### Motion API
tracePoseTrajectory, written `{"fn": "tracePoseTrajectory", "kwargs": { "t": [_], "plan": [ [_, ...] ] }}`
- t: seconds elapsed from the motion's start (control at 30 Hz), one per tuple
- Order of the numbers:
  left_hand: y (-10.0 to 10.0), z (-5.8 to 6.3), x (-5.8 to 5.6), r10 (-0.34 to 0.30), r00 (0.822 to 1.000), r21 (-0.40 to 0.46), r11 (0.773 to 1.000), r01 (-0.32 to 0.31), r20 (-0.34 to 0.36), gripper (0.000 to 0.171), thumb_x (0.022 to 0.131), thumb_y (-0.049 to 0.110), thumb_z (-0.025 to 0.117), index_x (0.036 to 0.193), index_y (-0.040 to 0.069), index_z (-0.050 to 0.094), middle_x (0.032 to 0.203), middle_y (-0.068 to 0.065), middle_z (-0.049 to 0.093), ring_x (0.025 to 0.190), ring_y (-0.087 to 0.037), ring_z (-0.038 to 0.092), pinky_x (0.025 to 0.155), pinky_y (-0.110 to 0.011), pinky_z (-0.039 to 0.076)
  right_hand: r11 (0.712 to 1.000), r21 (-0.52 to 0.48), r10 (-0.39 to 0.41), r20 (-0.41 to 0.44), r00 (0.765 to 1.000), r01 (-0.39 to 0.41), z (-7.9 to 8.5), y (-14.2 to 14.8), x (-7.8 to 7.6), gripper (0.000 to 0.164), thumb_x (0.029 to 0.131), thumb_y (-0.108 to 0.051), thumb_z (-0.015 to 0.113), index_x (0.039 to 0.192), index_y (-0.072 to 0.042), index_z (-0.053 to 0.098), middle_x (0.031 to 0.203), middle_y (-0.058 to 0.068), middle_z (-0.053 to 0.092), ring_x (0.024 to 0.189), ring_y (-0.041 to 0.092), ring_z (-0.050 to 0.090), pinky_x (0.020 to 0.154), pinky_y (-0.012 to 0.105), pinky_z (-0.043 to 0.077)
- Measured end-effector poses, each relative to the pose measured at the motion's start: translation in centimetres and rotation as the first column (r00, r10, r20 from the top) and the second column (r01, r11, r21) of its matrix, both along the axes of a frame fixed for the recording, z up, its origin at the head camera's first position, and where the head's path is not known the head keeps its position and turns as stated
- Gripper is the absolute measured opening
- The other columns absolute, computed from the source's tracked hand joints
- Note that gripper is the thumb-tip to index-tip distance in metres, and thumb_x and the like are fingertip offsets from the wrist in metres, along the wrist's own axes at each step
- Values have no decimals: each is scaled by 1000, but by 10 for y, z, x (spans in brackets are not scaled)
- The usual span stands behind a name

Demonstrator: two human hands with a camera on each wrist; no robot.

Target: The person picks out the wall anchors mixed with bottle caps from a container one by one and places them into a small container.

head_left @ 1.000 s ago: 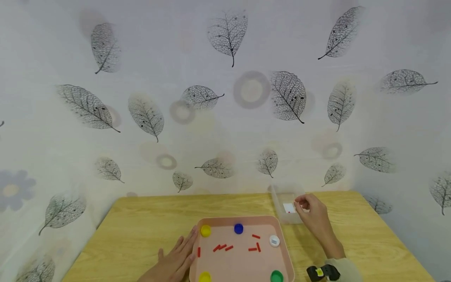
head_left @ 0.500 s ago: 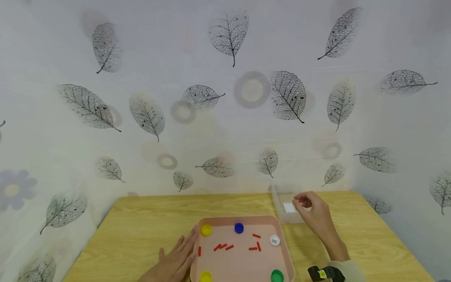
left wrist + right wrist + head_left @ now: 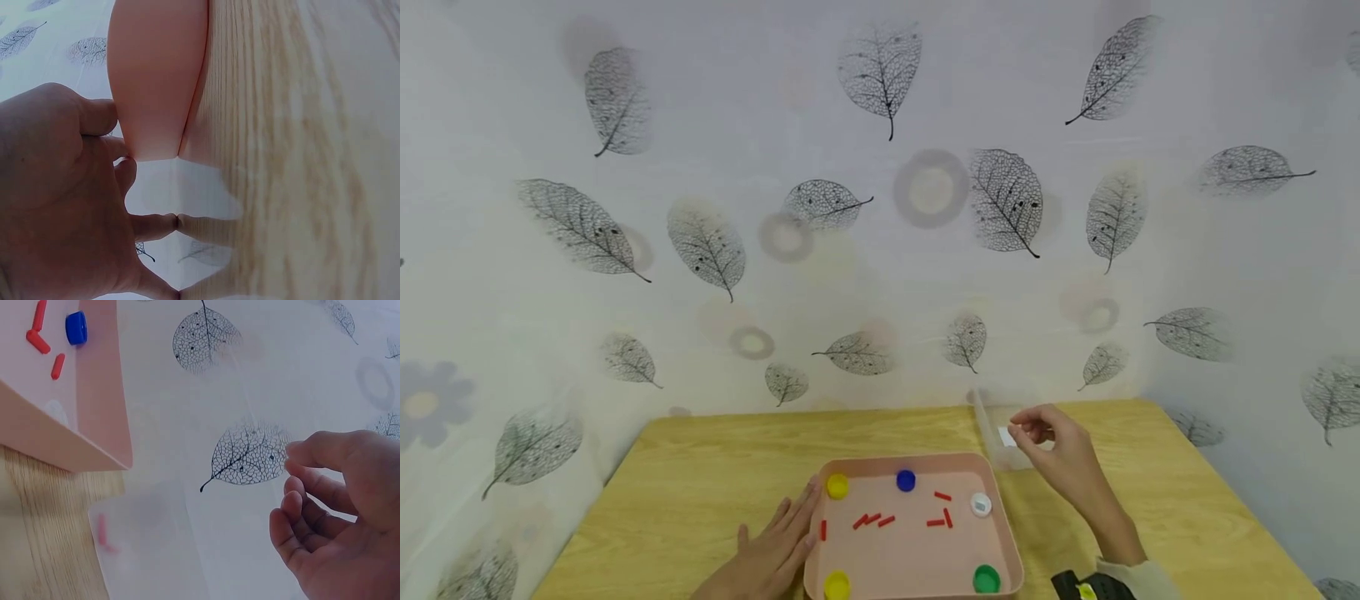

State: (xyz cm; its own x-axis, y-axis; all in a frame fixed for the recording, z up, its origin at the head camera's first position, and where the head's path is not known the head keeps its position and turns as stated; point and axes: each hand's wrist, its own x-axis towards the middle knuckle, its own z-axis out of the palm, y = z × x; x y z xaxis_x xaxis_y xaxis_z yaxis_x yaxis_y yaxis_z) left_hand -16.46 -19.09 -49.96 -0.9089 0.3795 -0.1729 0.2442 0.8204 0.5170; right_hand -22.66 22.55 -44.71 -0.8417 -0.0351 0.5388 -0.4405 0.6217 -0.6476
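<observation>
My left hand (image 3: 767, 552) lies with its fingers extended along the left side of the pink tray (image 3: 917, 568), touching its wall. In the right wrist view, my right hand (image 3: 350, 506) has curled fingers, thumb and forefinger meeting at the tips. Nothing shows between them. This hand is above the right side of a translucent plastic box (image 3: 988, 429), behind the tray's right corner. Through the box wall, blurred red pieces (image 3: 103, 530) are visible. Several short red sticks (image 3: 887, 521) are scattered in the tray, one beside the left wall.
Round caps stand around the tray's edges: blue (image 3: 906, 481), white (image 3: 981, 505), green (image 3: 987, 578) and yellow (image 3: 837, 486), with another yellow one at front left. A white slip (image 3: 1006, 437) is in the box. Behind the wooden table (image 3: 700, 475) rises a leaf-patterned wall (image 3: 850, 283).
My right hand has shifted a little left over the box, toward the tray. The left hand keeps its place by the tray, and the sticks and caps lie as before.
</observation>
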Motion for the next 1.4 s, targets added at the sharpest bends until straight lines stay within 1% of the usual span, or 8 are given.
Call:
{"fn": "tracePoseTrajectory", "kwargs": {
  "t": [0.27,0.4,0.57,0.77,0.87,0.97,1.17,1.4],
  "plan": [
    [-7,1,1,-11,1000,-7,1000,11,-12,60,100,55,22,152,35,-1,158,9,3,139,-42,15,78,-86,-4,998,-16,57,21,998,-57,3,-16,4,8,87,-11,69,94,-13,66,78,-6,58,67,11,52,61,24,46],
    [-7,4,0,-10,1000,5,1000,10,6,60,100,56,20,152,36,-1,158,12,0,140,-41,12,78,-85,-6,997,-10,73,25,997,-72,2,-22,7,9,86,-9,70,93,-12,65,78,-6,58,68,11,52,61,25,46],
    [-3,4,-1,-14,1000,27,1000,13,21,59,100,55,19,152,35,0,158,11,1,140,-42,10,78,-84,-9,995,4,102,30,994,-103,-7,-31,12,14,84,-4,70,93,-13,65,77,-8,58,68,9,52,60,25,47],
    [2,0,1,-41,998,28,999,42,-41,58,102,49,23,153,30,4,159,7,5,139,-43,16,78,-86,-4,994,16,106,102,989,-108,-21,-38,21,16,82,-4,71,90,-16,64,76,-10,56,66,8,51,59,24,47],
    [0,-1,3,-75,996,1,997,75,-54,63,101,51,28,153,27,2,159,4,3,138,-44,17,75,-87,-2,992,36,121,95,988,-125,-28,-43,25,15,81,-5,73,88,-14,64,73,-11,55,64,6,50,57,24,47],
    [-1,-2,4,-84,995,-7,996,84,-53,67,100,53,30,153,26,0,159,3,3,138,-44,16,75,-87,-2,986,48,158,78,984,-162,-34,-50,26,13,80,-4,74,86,-10,64,72,-10,54,63,5,50,56,25,48],
    [-1,-1,1,-38,998,41,998,40,-40,58,102,49,23,153,31,4,158,7,5,139,-41,14,79,-86,-4,975,47,204,177,963,-215,-39,-60,28,12,83,-7,72,87,-12,62,75,-9,56,65,5,53,56,24,49],
    [-2,3,-1,-17,1000,17,1000,17,8,59,101,54,19,153,33,1,158,9,3,141,-40,12,79,-85,-6,960,59,250,258,933,-273,-43,-67,33,12,87,-7,67,91,-12,57,78,-8,57,67,5,53,58,21,48]
  ]
}}
